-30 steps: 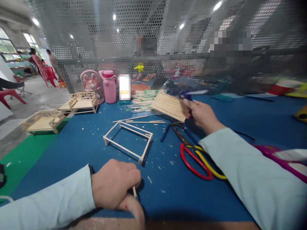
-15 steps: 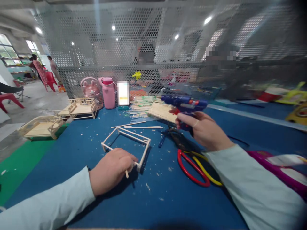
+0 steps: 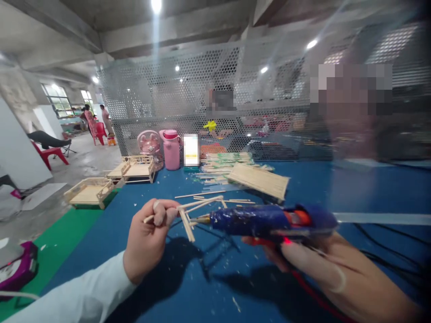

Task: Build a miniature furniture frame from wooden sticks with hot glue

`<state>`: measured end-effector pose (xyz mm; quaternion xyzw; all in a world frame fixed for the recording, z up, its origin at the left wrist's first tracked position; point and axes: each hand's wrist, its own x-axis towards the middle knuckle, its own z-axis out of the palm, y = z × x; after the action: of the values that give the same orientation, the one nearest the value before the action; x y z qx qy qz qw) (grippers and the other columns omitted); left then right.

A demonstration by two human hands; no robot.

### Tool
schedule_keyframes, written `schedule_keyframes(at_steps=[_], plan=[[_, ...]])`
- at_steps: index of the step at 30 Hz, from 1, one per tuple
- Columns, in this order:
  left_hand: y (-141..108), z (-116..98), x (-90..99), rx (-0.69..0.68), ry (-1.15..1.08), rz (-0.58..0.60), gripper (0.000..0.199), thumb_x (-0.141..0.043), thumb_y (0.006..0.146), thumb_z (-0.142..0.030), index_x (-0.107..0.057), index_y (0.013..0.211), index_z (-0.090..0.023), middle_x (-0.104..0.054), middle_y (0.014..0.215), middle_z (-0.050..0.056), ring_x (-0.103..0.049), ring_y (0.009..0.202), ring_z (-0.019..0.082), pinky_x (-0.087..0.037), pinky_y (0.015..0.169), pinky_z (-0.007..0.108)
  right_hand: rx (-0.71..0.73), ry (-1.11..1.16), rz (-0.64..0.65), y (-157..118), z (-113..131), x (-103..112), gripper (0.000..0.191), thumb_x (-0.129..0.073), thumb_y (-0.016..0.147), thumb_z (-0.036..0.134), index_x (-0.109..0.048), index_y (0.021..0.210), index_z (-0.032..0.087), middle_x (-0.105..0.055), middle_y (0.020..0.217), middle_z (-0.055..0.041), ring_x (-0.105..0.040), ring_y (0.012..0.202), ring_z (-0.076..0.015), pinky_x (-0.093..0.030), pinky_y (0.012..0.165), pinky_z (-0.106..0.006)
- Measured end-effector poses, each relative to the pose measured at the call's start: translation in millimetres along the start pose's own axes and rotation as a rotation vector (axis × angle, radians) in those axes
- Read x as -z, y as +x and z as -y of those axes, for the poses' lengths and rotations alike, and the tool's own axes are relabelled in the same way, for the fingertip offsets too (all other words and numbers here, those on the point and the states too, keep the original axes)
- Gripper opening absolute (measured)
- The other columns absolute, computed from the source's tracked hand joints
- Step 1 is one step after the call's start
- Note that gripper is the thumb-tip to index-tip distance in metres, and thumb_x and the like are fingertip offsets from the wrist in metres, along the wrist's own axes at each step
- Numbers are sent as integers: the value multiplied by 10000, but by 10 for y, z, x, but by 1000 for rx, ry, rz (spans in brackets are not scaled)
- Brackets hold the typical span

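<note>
My left hand [image 3: 148, 231] is closed on a small frame of thin wooden sticks [image 3: 202, 204], lifted off the blue table and tilted. A short stick end also pokes out between its fingers. My right hand [image 3: 303, 264] grips a dark blue hot glue gun [image 3: 249, 222], its thumb near a glowing red light. The gun's metal nozzle points left, close by the frame's near corner; whether it touches, I cannot tell. Loose sticks [image 3: 198, 194] lie on the table behind the frame.
A slatted wooden panel [image 3: 259, 179] leans by a pile of sticks [image 3: 225, 163]. Miniature wooden beds [image 3: 90, 194] stand at left. Behind are a pink flask [image 3: 171, 150], a phone [image 3: 191, 150] and a perforated metal screen [image 3: 141, 94]. Black cables [image 3: 393, 251] lie right.
My left hand has raised the stick frame off the table and tilted it. My right hand has brought the glue gun nearer and lower, its nozzle now by the frame. The view has shifted.
</note>
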<state>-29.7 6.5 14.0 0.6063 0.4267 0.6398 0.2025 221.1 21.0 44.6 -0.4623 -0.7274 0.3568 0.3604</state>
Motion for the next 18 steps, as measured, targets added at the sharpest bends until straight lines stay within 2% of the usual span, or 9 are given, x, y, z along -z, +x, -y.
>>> schedule_keyframes(at_steps=[3, 6, 10, 13, 18], plan=[[-8, -27, -39, 90, -121, 12, 366, -567, 840, -258, -290, 606, -206, -645, 780, 32, -618, 727, 122, -484, 666, 218, 5, -21, 25, -11, -60, -14, 403, -519, 641, 690, -706, 639, 333, -577, 486, -49, -519, 446, -257, -454, 409, -393], [-16, -47, -112, 147, -222, 40, 349, -559, 847, -249, -299, 618, -203, -625, 776, 20, -600, 705, 110, -475, 674, 219, -11, -36, 9, 7, -84, 9, 411, -521, 638, 694, -722, 643, 335, -612, 534, -63, -554, 491, -270, -479, 445, -403], [-34, -52, -207, 150, -295, 91, 322, -537, 864, -227, -318, 629, -199, -595, 752, 2, -568, 692, 92, -455, 674, 201, -9, -14, -33, 36, -45, 47, 383, -542, 634, 689, -712, 607, 346, -654, 596, -67, -590, 542, -279, -516, 525, -420], [-68, -31, -214, 152, -317, 96, 319, -533, 870, -206, -323, 631, -196, -586, 759, -5, -556, 694, 80, -452, 667, 183, -16, 39, -39, 49, -50, 48, 356, -555, 627, 682, -716, 665, 366, -675, 629, -65, -578, 523, -267, -518, 514, -418], [-112, -14, -153, 138, -299, 110, 318, -521, 876, -177, -320, 630, -195, -592, 749, -10, -558, 678, 71, -452, 652, 167, -72, 44, -90, 27, -157, 27, 396, -566, 589, 703, -714, 618, 337, -632, 534, -81, -540, 457, -256, -511, 469, -418]])
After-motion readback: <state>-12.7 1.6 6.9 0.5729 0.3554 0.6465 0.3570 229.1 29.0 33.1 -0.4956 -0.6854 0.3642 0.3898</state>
